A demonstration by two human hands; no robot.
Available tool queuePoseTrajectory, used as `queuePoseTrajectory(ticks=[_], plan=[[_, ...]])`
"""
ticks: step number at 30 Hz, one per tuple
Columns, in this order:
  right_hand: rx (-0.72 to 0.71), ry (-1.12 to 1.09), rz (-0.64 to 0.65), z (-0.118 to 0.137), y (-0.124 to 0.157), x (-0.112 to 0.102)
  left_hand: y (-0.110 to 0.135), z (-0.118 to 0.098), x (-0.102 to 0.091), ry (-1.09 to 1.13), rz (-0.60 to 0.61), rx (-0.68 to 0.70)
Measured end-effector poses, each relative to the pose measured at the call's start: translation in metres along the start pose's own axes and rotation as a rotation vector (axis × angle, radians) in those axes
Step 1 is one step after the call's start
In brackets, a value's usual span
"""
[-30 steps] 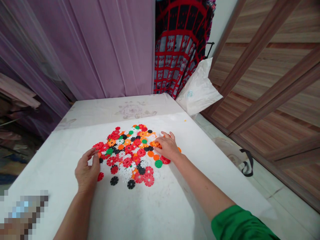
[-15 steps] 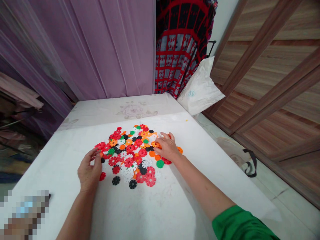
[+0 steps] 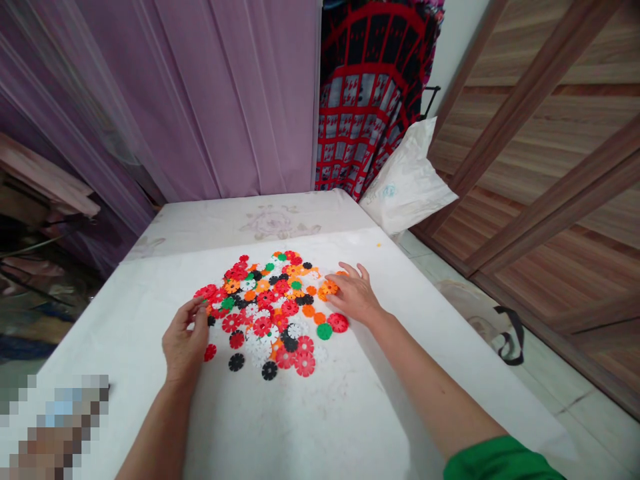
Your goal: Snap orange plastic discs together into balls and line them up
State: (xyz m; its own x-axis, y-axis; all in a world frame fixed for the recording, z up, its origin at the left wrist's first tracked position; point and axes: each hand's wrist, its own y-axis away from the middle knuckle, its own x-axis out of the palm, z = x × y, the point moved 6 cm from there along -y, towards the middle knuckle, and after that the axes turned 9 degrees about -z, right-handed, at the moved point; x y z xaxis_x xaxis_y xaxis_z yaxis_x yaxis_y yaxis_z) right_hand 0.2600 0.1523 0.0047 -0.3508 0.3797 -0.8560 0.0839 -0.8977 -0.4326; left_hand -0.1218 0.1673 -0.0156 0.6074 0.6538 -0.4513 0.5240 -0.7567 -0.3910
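Observation:
A flat heap of small plastic snowflake discs (image 3: 270, 303) in red, orange, white, black and green lies spread on a white table (image 3: 310, 427). My left hand (image 3: 186, 340) rests at the heap's left edge, fingers curled loosely against red pieces; nothing shows in its grip. At the heap's right edge my right hand (image 3: 356, 293) lies palm down, fingers stretched toward an orange disc (image 3: 330, 288) and touching it. A green disc (image 3: 325, 331) and a red disc (image 3: 339, 323) sit just below that hand. A couple of black discs (image 3: 236, 362) lie loose at the front.
Purple curtains (image 3: 200, 100) hang behind the table. A red and black patterned cloth (image 3: 370, 100) hangs at the back right, with a white pillow (image 3: 407, 183) beside it. Wooden panelling (image 3: 550, 133) runs along the right. A black strap (image 3: 510, 333) lies on the tiled floor.
My right hand has slid a little to the right, off the heap's edge, uncovering orange discs. The left hand has hardly shifted. The view has drifted slightly.

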Motion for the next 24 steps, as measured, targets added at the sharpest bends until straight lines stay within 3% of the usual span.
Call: queuePoseTrajectory(ticks=[24], plan=[[-0.174, -0.031, 0.210, 0.006, -0.010, 0.013, 0.000, 0.005, -0.001, -0.017, 0.001, -0.049]])
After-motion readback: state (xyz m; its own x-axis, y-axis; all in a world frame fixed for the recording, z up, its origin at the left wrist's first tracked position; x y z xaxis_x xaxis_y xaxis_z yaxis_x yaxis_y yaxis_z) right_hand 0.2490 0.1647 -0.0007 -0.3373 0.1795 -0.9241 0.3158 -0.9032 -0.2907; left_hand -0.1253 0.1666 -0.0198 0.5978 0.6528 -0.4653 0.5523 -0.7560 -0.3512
